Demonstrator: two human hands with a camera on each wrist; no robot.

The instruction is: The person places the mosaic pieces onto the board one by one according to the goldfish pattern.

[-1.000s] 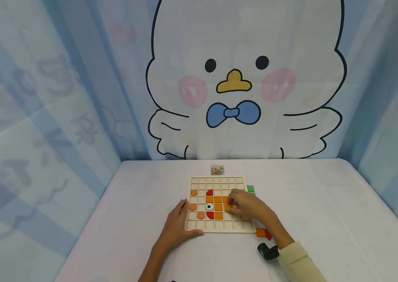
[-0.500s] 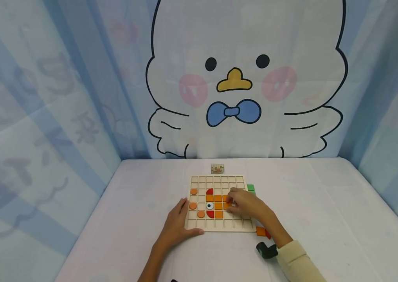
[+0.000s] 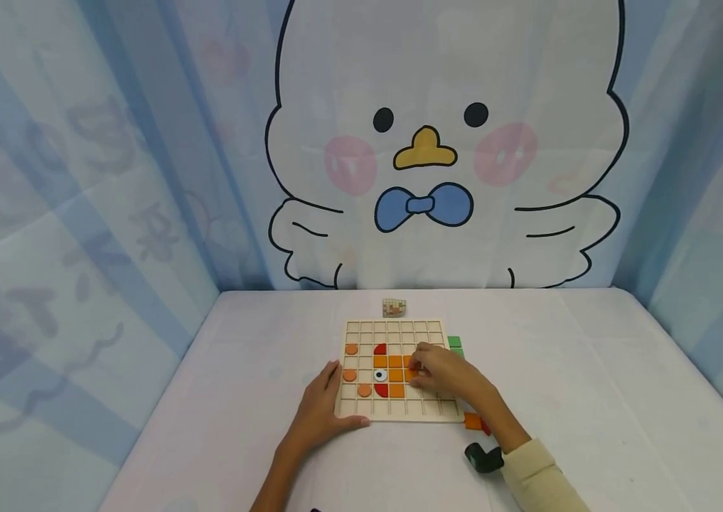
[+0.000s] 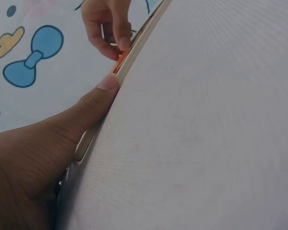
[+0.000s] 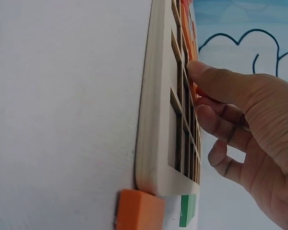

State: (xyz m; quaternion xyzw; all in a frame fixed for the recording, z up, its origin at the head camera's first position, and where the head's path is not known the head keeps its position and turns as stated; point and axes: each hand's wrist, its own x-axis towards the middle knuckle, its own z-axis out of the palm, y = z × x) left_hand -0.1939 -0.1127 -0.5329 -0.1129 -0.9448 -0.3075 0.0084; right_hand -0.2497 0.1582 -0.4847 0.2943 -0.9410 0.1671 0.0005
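A pale wooden grid board (image 3: 412,419) lies flat on the table. My left hand (image 3: 319,412) braces its near left corner, fingers along the left edge and thumb (image 4: 103,91) on the near edge. Over the right half, my right hand (image 3: 451,373) pinches an orange square tile (image 3: 409,375) at the grid; its fingers partly hide that tile. Beside it sit several orange squares (image 3: 396,391), a round eye tile (image 3: 380,375) and rounded red pieces (image 3: 381,390). Light orange discs (image 3: 350,375) fill cells at the left.
Green tiles (image 3: 454,342) lie by the board's far right edge. An orange tile (image 3: 473,422) and a red piece (image 3: 486,427) lie off the near right corner. A small patterned piece (image 3: 394,308) is behind the board. A dark object (image 3: 484,458) sits at the right wrist.
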